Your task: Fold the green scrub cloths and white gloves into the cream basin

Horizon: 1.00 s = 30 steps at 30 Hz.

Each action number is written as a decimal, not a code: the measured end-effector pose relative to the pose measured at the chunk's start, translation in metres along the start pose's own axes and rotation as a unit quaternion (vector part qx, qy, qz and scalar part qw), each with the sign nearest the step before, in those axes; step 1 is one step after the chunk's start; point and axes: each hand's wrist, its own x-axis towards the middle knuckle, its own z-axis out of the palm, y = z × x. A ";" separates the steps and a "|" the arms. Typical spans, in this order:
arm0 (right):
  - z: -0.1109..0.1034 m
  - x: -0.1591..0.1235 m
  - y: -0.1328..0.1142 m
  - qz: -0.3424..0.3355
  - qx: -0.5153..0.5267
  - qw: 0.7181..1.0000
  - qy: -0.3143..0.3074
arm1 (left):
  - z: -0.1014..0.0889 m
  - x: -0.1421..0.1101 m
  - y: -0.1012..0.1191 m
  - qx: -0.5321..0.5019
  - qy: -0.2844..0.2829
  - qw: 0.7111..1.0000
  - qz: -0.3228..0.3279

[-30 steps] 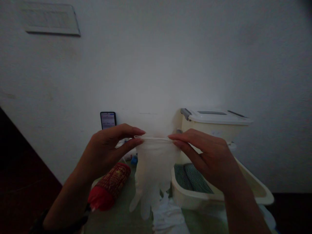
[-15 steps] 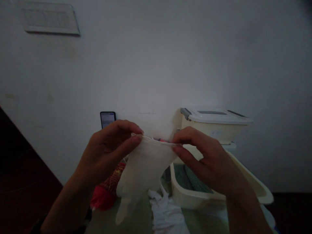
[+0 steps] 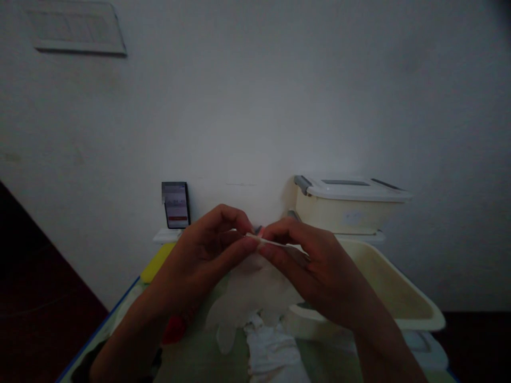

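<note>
A thin white glove [image 3: 255, 287] hangs in front of me, its fingers dangling over the table. My left hand [image 3: 211, 247] pinches the cuff's edge between thumb and fingers. Close beside it, my right hand [image 3: 307, 260] pinches the same edge, and the fingertips of both hands almost meet. Beneath the glove, a crumpled white cloth item [image 3: 275, 354] lies on the green table cover [image 3: 199, 359]. Something red [image 3: 174, 329] shows partly behind my left forearm.
A phone [image 3: 176, 206] leans against the wall at the back left, near a yellow object [image 3: 157, 263]. At right stands an open cream bin [image 3: 419, 314], partly behind my right hand. A lidded cream box [image 3: 339, 213] sits behind it.
My hands have come closer together along the glove's cuff, so the stretched edge is now bunched short. The view has shifted slightly, and the phone now shows more fully.
</note>
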 end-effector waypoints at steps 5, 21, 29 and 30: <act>0.002 -0.001 0.005 0.003 -0.004 0.997 0.081 | 0.001 -0.003 -0.002 -0.059 -0.066 0.995 -0.051; -0.023 0.003 0.025 0.100 0.076 0.948 0.292 | -0.014 0.004 -0.023 0.013 -0.233 0.946 -0.225; -0.025 0.004 0.032 0.119 0.063 0.941 0.311 | -0.038 0.005 -0.029 0.031 -0.297 0.916 -0.268; -0.025 0.004 0.032 0.118 0.060 0.941 0.311 | -0.040 0.005 -0.030 0.040 -0.295 0.918 -0.263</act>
